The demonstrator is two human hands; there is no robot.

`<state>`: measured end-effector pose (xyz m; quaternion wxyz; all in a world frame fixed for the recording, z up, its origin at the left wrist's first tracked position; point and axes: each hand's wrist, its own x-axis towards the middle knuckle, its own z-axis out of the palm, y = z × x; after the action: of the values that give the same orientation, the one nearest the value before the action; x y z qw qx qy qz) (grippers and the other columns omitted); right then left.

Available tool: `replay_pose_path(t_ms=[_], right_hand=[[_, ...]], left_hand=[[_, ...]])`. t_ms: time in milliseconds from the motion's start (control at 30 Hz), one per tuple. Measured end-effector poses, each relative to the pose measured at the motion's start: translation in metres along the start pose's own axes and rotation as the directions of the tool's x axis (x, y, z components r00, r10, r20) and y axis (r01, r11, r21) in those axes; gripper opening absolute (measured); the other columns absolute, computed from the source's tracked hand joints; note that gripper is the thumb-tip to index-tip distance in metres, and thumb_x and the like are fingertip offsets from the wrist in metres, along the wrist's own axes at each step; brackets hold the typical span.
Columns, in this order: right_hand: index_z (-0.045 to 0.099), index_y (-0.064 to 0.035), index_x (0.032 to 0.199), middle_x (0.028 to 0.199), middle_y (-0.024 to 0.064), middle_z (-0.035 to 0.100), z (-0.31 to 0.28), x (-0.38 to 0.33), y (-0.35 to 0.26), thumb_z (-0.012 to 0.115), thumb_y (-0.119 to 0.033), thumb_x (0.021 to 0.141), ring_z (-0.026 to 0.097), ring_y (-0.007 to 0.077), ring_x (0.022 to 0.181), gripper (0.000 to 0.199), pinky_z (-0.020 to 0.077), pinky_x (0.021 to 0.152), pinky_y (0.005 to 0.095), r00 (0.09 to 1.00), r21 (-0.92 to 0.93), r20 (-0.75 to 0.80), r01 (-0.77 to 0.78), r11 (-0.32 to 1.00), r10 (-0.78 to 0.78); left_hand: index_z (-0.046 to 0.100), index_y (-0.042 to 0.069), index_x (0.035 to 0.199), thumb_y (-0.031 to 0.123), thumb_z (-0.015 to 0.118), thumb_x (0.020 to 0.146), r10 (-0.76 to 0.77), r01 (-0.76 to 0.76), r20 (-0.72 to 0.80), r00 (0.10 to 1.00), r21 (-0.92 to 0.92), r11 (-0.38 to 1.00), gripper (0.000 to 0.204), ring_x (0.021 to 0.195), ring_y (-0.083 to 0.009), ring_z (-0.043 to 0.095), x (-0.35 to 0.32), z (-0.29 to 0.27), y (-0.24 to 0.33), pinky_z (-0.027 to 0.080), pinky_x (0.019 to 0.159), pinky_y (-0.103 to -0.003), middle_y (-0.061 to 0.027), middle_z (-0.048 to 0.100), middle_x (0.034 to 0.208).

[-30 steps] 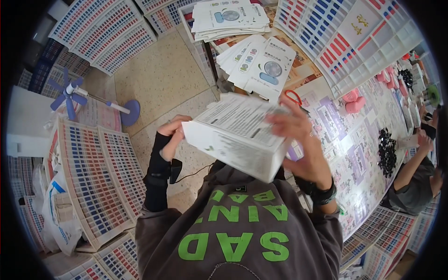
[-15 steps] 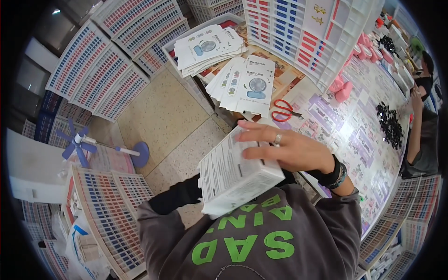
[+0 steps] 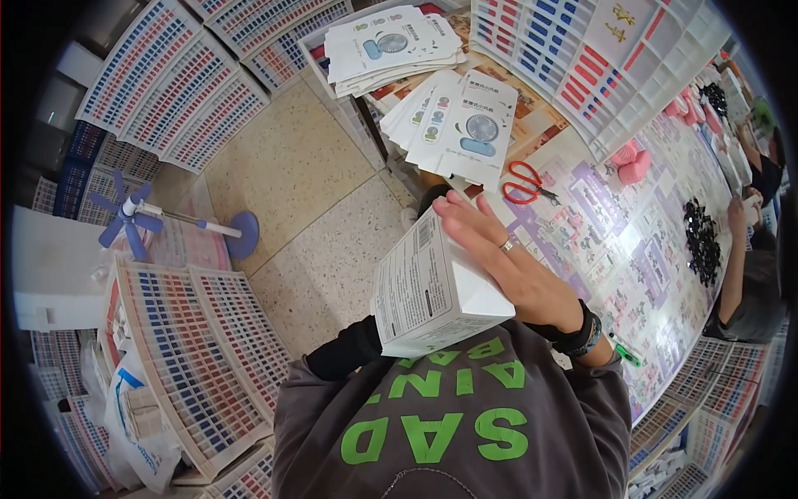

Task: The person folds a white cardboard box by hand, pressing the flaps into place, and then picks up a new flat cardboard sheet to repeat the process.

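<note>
1. Right hand: lay flat, fingers spread and extended, across the upper face of a white carton. It pressed on the carton and was not wrapped round it. A ring showed on one finger; a dark band sat at the wrist.
2. Left hand: hidden behind the carton. Only a black sleeve ran up to the carton's lower corner, so whether that hand gripped it could not be told.
3. White carton: rectangular, closed, tilted, one printed side turned to the person's left. It was held at chest height, above the floor, just beside the table edge.
4. Table: to the person's right, covered with a patterned purple sheet.
5. Red-handled scissors: lay on the table, near the right fingertips, apart from them.
6. Flat white printed cartons: fanned out on the table beyond the scissors; a second stack stood farther off.
7. Pile of small black parts: on the table's far side, near another person's arm.
8. Blue fan on a stand: lay on the floor, well to the left.
</note>
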<state>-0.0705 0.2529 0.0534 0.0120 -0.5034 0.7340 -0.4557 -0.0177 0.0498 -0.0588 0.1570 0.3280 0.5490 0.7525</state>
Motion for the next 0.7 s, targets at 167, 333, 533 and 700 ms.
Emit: replay_pose_path(t_ms=[167, 333, 533, 700], right_hand=[[0.056, -0.0051, 0.119, 0.135, 0.0173, 0.046, -0.020, -0.003, -0.008, 0.064, -0.012, 0.083, 0.030, 0.0389, 0.138, 0.037, 0.0187, 0.113, 0.0579, 0.988, -0.250, 0.153, 0.034, 0.968, 0.005], [0.060, 0.0021, 0.106, 0.102, 0.0154, 0.063, -0.083, -0.115, -0.020, 0.075, -0.013, 0.073, 0.056, 0.0267, 0.115, 0.040, 0.0396, 0.102, 0.0361, 0.557, 0.012, -0.489, -0.765, 0.644, 0.671], [0.055, 0.0020, 0.114, 0.111, 0.0086, 0.060, -0.170, -0.333, 0.018, 0.073, -0.026, 0.084, 0.059, 0.0175, 0.095, 0.045, 0.0474, 0.078, 0.0266, -0.173, 0.373, -0.917, -0.694, 0.616, 0.360], [0.034, 0.0134, 0.124, 0.113, 0.0177, 0.052, -0.213, -0.403, 0.115, 0.069, -0.039, 0.086, 0.053, 0.0218, 0.092, 0.074, 0.0448, 0.080, 0.0297, -0.410, 0.488, -0.871, -0.784, 0.383, 0.270]], left_hand=[[0.050, 0.004, 0.133, 0.033, 0.047, 0.097, 0.015, -0.039, 0.182, 0.983, 0.131, 0.991, 0.047, 0.130, -0.0257, 0.044, 0.016, -0.001, 0.001, 0.033, 0.109, -0.038, -0.0138, 0.048, 0.139], [0.047, 0.005, 0.137, 0.038, 0.046, 0.098, -0.067, -0.161, 0.486, 0.871, 0.412, 0.897, 0.051, 0.132, -0.0239, 0.042, 0.018, -0.035, 0.012, 0.033, 0.109, -0.037, -0.0125, 0.045, 0.143], [0.046, 0.004, 0.136, 0.035, 0.064, 0.084, 0.314, 0.281, -0.386, 0.867, 0.901, 0.331, 0.063, 0.121, -0.0364, 0.046, 0.080, -0.159, -0.031, 0.040, 0.100, -0.045, -0.0208, 0.052, 0.126], [0.039, -0.006, 0.136, 0.063, 0.074, 0.067, -0.062, 0.761, -0.779, 0.624, 0.588, 0.275, 0.104, 0.112, -0.0404, 0.052, 0.128, -0.237, -0.071, 0.045, 0.091, -0.044, -0.0253, 0.048, 0.126]])
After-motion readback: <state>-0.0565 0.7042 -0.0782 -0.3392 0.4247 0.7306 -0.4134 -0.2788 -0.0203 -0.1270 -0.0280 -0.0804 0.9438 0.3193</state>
